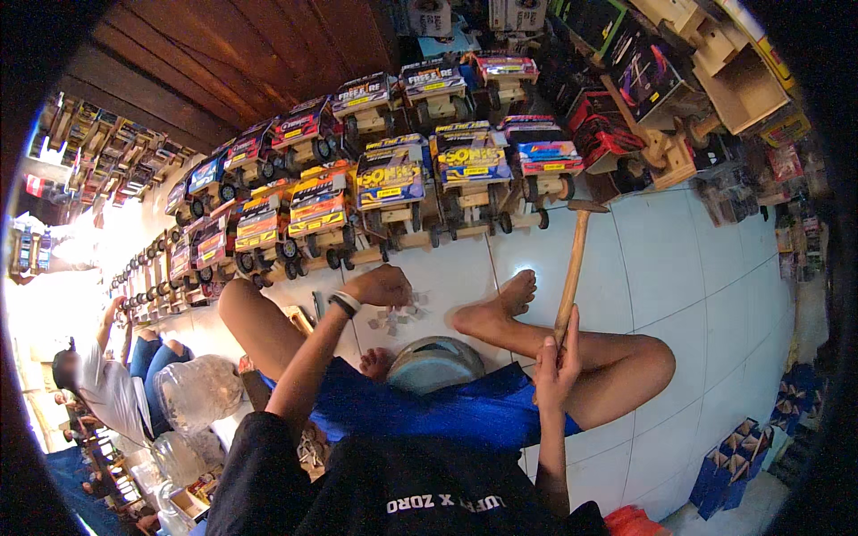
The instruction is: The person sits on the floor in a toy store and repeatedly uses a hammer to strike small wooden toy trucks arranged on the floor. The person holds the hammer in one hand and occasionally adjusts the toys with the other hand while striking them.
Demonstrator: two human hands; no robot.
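My right hand (pixel 556 368) is closed round the wooden handle of a hammer (pixel 575 268), held upright with its head at the top, near the toy trucks. My left hand (pixel 380 287), with a pale band on the wrist, hovers low over small greyish pieces (pixel 399 315) scattered on the tiles. Its fingers curl together; anything between them is hidden or too small to name. A rounded grey metal object (pixel 436 364) sits between my crossed legs, partly covered by my blue shorts. Nearest the hammer head stands a toy truck (pixel 542 147) with a colourful printed body.
Rows of wooden toy trucks (pixel 390 174) with black wheels line the floor ahead. More wooden toys (pixel 661 147) are stacked at the right. Large clear plastic jars (pixel 201 390) stand at my left, beside another person (pixel 112 384). Blue pieces (pixel 731 460) lie at the lower right.
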